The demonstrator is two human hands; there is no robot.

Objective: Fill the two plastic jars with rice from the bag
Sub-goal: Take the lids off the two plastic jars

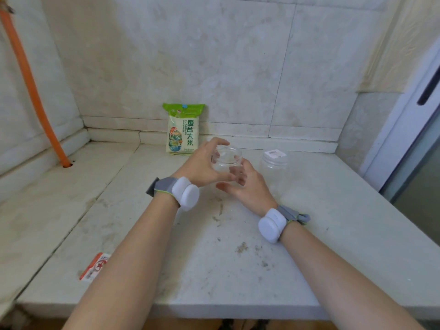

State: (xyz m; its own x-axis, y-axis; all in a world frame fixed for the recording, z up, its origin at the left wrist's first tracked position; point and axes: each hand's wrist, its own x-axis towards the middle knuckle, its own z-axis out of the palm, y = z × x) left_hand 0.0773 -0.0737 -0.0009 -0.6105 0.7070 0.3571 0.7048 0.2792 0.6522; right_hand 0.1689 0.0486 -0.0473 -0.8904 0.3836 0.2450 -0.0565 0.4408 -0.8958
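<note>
a clear plastic jar (226, 163) is held between both hands over the middle of a pale stone counter (309, 234). the left hand (202, 166) is curled round the jar's upper left side, with its fingers arched over the rim; the right hand (247, 186) is cupped against the lower right side, with its fingers spread under and round the wall. whether the jar's base is touching the counter cannot be told. both forearms are extended forward from the near edge, and a white wrist device on a grey strap is worn on each.

just to the right of the grip, apart from the hands, a second clear jar (273, 163) is seen upright with its lid on and a small label on top. behind the grip and slightly to its left, the green and white rice bag (182, 129) is stood upright against the tiled back wall (214, 67).

open counter is shown to the left of the grip and towards the viewer. the counter's front edge runs below the forearms; its right edge borders a white door frame (404, 115). far left of the grip, an orange hose (33, 91) enters a hole in the counter. a small red and white packet (95, 266) lies near the front left edge.
</note>
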